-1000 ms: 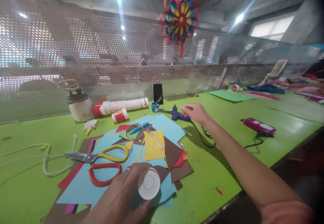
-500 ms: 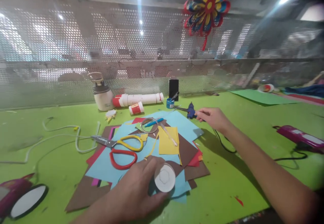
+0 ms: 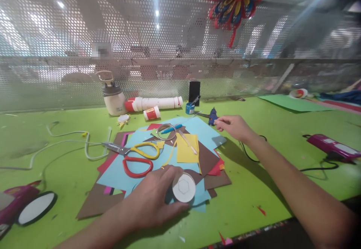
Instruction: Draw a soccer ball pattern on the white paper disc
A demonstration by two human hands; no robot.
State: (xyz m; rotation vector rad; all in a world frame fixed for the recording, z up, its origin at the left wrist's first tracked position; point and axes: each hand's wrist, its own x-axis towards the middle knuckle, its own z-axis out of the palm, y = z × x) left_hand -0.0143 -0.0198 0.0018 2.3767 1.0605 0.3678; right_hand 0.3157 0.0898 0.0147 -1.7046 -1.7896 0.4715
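Observation:
My left hand (image 3: 153, 192) is wrapped round a white paper cup (image 3: 184, 187), its round base facing up with a hexagon drawn on it. Farther back, the fingers of my right hand (image 3: 232, 127) are pinched at the near end of a dark blue glue gun (image 3: 213, 117); its exact outline is partly hidden. Beneath and beyond my left hand lies a pile of blue, brown, red and yellow paper sheets (image 3: 210, 130). On the pile rest scissors (image 3: 138, 166) with one yellow and one red handle, a ring (image 3: 166, 132), a blue pen (image 3: 172, 129) and a yellow sheet (image 3: 186, 149).
Along the back of the green table (image 3: 282, 140) stand a bottle (image 3: 114, 98), stacked paper cups (image 3: 158, 103), a blue jar (image 3: 190, 108) and a phone (image 3: 194, 93). White cord (image 3: 64, 142) lies left. Purple tools sit at left (image 3: 19, 204) and right (image 3: 332, 145).
The whole view has tilted slightly downward, so the table's front edge shows more. My right hand has shifted a little left at the glue gun. The cup stays in my left hand.

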